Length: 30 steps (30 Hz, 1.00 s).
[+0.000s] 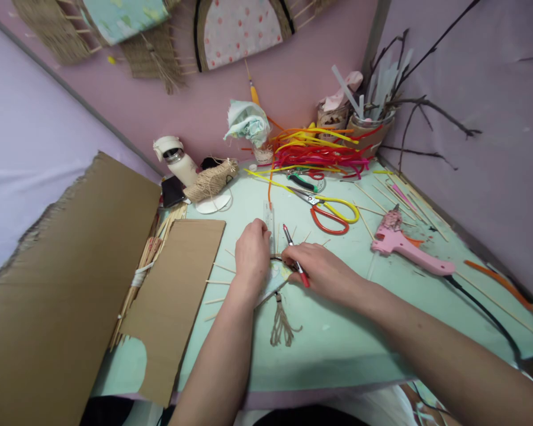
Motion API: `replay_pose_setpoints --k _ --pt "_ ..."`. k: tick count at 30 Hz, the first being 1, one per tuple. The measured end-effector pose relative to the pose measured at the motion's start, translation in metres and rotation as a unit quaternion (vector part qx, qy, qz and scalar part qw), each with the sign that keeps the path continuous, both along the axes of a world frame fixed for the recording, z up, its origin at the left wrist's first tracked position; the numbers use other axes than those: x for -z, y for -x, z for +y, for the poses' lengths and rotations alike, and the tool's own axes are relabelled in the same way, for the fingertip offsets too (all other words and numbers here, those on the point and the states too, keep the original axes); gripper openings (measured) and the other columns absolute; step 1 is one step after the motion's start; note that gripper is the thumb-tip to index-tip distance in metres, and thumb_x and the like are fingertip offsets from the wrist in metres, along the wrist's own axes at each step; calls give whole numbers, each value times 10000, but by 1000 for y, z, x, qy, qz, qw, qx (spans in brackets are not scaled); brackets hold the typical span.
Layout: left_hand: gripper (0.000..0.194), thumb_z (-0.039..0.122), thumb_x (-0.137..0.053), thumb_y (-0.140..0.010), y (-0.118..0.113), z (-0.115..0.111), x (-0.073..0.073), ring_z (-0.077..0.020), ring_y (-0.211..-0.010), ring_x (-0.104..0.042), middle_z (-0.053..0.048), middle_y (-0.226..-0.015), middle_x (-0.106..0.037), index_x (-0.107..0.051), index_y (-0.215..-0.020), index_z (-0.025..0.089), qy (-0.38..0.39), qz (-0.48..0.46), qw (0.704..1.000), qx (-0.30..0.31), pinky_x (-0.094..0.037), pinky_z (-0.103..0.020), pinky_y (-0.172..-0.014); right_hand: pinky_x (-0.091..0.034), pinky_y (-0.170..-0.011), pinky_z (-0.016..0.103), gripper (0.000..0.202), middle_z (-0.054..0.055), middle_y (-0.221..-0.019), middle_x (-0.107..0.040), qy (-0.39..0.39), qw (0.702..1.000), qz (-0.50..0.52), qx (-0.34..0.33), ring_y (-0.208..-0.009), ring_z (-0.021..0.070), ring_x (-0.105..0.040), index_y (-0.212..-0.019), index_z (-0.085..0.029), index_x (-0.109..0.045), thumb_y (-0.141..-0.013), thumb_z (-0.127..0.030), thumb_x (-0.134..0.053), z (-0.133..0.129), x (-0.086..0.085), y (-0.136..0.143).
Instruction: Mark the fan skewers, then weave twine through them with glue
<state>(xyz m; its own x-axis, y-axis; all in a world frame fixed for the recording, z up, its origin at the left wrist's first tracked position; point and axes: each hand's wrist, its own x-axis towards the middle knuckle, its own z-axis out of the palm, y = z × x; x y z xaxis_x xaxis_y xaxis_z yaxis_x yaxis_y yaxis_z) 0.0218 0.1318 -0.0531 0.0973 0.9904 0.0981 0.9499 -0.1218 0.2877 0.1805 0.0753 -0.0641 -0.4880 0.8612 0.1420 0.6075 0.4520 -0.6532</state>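
Observation:
A small fabric-covered craft piece with a dark rim lies on the table, thin sticks fanning out from it and a twine tassel hanging at its near side. My left hand is closed at its left, fingers pressed on a clear ruler that points away from me across the rim. On the right side of the piece, my right hand has a red-and-silver pen lodged between its fingers. Its fingertips touch the dark rim. Both hands partly cover the piece.
Scissors lie beyond my right hand, near colourful pipe cleaners. A pink glue gun with a cord rests at right among loose sticks. Cardboard sheets and bundled sticks are at left. Twine and a bottle stand behind.

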Motion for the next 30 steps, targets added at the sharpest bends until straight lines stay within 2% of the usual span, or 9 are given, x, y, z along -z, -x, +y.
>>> replay_pose_setpoints --k 18,22,26,30 --pt "40 199 -505 -866 2 2 3 -192 -777 -587 -28 -850 -650 -533 -866 227 10 -13 1000 15 -370 -289 -674 -361 -674 275 162 26 -856 -630 24 999 24 11 -761 173 -536 -920 -201 -550 -798 -147 -642 1 -3 -2" --pt "57 207 -499 -878 2 2 5 -190 -793 -607 -33 -890 -668 -540 -911 227 20 -16 1000 15 -384 -289 -692 -392 -658 273 103 20 -809 -644 60 991 92 78 -729 164 -570 -973 -214 -570 -890 -203 -511 1 -2 -2" --pt "78 209 -502 -878 3 3 6 -194 -807 -616 -37 -905 -674 -544 -942 226 20 -18 1000 14 -390 -289 -701 -426 -644 273 275 -7 -696 -625 104 957 230 142 -641 150 -574 -1098 -209 -580 -969 -356 -385 0 2 1" --pt "59 209 -509 -872 3 3 7 -199 -802 -611 -32 -884 -671 -540 -920 227 13 -22 999 20 -385 -291 -691 -430 -707 278 321 24 -846 -649 71 939 273 197 -783 167 -585 -1007 -204 -635 -962 -427 -408 0 6 6"
